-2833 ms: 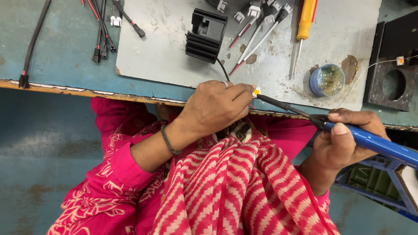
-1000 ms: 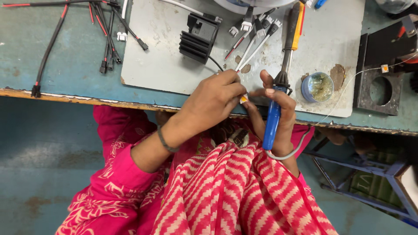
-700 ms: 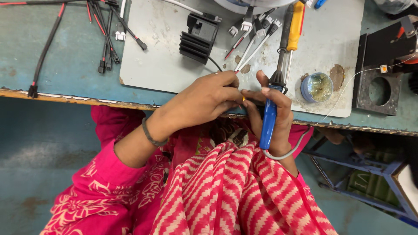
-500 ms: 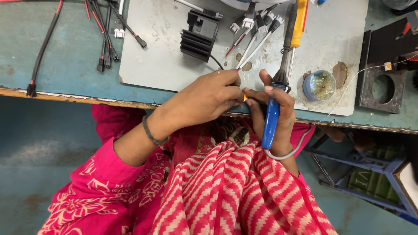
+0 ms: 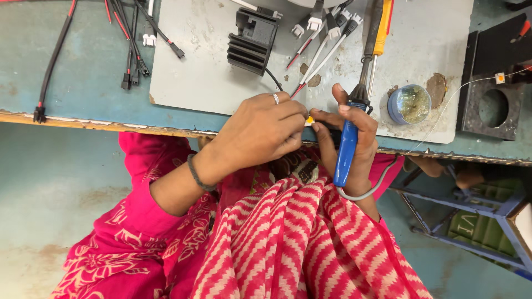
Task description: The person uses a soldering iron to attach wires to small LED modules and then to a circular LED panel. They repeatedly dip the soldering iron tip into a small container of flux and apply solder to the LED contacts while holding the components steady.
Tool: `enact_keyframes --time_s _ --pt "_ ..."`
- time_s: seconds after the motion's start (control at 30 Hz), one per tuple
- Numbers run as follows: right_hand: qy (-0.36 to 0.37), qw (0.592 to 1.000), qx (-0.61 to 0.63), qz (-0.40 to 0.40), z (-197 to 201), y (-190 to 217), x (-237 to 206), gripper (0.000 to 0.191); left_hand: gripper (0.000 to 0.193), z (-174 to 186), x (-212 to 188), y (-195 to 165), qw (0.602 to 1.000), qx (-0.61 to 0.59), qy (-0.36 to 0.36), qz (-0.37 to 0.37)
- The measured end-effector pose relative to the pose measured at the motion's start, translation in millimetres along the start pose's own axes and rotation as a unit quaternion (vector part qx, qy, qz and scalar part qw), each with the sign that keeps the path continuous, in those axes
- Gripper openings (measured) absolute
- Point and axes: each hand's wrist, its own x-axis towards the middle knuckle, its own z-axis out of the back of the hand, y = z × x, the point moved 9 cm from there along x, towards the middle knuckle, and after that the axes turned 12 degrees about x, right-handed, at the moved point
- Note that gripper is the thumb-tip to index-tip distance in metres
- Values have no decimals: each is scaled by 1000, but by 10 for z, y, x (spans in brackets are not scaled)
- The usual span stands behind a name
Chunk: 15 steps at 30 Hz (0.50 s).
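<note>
Small yellow-tipped wire end (image 5: 309,120) sits pinched at the bench edge, right between the two hands, over the near lip of the grey work mat (image 5: 210,72). Left hand (image 5: 260,133) closed around it, fingertips bunched tight on the piece; ring on one finger, dark band on the wrist. Right hand (image 5: 349,138) wrapped around the blue handle of a soldering iron (image 5: 354,116), while its thumb and forefinger reach over to meet the left fingertips at the yellow tip. Iron points away from the person, up across the mat, its tip not on the joint; cord loops below the wrist.

Step judged: positioning or steadying the wire end before soldering, not heat applied yet. Next move would call for the right hand to free its fingertips, swing the iron tip back down to the yellow tip, and the left hand to hold steady without fingers near the hot end.

Outward: small round tin of flux or paste (image 5: 410,104) just right of the iron, black finned heat sink part (image 5: 254,40) above the left hand with a thin black lead running toward the hands. Red-and-white connector leads (image 5: 321,39) fan out at top centre, a yellow-handled screwdriver (image 5: 381,27) beside them. Black cable bundles (image 5: 130,39) lie far left on the blue-green bench (image 5: 83,94). Dark block with a round hole (image 5: 490,108) at right.
</note>
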Motion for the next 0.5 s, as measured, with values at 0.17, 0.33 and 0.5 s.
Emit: enact_keyframes --time_s 0.17,0.33,0.5 --pt "5 1000 -18 11 8 18 -3 59 16 -74 23 -41 998 56 26 -6" --pt "-27 997 74 21 98 9 -72 47 15 -85 21 -44 997 67 24 -14" --pt "-162 977 125 56 613 28 -254 37 14 -83 15 -30 998 61 26 -13"
